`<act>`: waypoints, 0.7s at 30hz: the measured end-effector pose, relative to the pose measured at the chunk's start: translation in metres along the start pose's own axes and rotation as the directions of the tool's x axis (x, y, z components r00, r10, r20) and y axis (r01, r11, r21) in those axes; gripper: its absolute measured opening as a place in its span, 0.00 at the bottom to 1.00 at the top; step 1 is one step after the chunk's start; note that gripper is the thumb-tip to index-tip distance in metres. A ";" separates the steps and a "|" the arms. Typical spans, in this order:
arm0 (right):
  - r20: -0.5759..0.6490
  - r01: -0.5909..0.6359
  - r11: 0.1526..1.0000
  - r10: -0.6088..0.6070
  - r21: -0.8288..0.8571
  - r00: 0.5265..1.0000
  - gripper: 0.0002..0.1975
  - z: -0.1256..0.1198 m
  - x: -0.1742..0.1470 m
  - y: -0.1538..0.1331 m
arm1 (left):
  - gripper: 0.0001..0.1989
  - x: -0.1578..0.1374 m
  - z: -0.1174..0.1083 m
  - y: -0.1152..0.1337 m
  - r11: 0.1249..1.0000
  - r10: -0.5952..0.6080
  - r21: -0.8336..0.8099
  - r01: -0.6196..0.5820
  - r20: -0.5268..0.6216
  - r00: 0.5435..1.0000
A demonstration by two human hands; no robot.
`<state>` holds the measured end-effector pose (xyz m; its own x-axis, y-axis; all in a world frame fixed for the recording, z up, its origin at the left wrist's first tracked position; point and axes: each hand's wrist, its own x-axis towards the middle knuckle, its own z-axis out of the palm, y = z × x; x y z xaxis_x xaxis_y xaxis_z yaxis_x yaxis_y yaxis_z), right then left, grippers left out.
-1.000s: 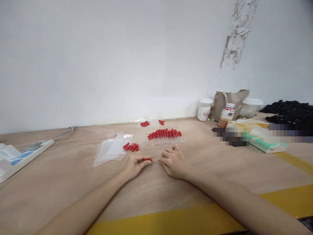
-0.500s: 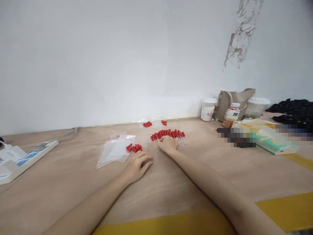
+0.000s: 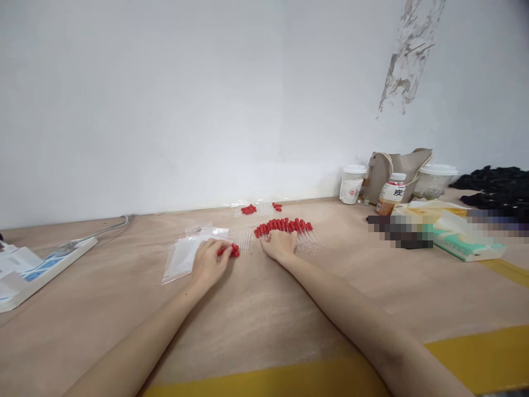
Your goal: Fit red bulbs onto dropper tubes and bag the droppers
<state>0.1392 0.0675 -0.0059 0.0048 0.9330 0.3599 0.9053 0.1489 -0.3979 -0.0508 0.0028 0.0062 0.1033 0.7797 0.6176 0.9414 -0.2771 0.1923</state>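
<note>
At the far left of the brown table (image 3: 248,309), a white power strip (image 3: 49,267) is seen, well apart from the work. Clear plastic bags (image 3: 179,262) are spread flat nearer the middle, partly hidden by the left hand (image 3: 210,263). Its thumb and fingers are brought close around the small cluster of red bulbs (image 3: 236,250); the gap is narrow, but whether a bulb is actually pinched cannot be told. Here 1 bulb is best taken by its sides, with light pressure, so that its neighbours are not rolled into the thin clear tubes (image 3: 245,241) laid just to the right.

Behind, near the wall, more red pieces (image 3: 248,209) are laid on clear film. Next to the tubes, the red-topped droppers (image 3: 286,223) are lined up in a fanned row, bulbs toward the wall. The right hand (image 3: 279,244) is placed over the near, left-hand part of that row, fingers bent down; what is held, if anything, cannot be told, since the fingertips are hidden. Any dropper handled there should be lifted or laid along the line of the others, so that the thin stems are not crossed or swept aside. Farther right, a bottle (image 3: 390,194) and a tissue pack (image 3: 467,242) are kept well apart.
</note>
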 end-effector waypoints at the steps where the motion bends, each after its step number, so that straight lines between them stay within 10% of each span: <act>1: -0.015 0.035 0.999 -0.035 0.000 0.999 0.17 -0.001 0.000 -0.002 | 0.10 0.004 -0.002 -0.009 0.995 -0.058 0.079 0.057 0.014 0.998; 5: 0.045 0.102 0.994 -0.101 -0.038 0.994 0.14 -0.003 0.004 -0.020 | 0.13 0.014 -0.003 -0.037 0.952 -0.231 0.232 0.198 0.129 0.964; 21: 0.272 -0.106 0.992 0.119 -0.063 0.955 0.11 0.006 0.032 -0.061 | 0.14 0.021 0.018 -0.055 0.954 -0.300 0.093 0.286 0.216 0.929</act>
<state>0.0820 0.0904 0.0246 -0.0033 0.9978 0.0663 0.9248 0.0283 -0.3795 -0.0946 0.0446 -0.0047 -0.1169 0.9288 0.3518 0.9572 0.0110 0.2891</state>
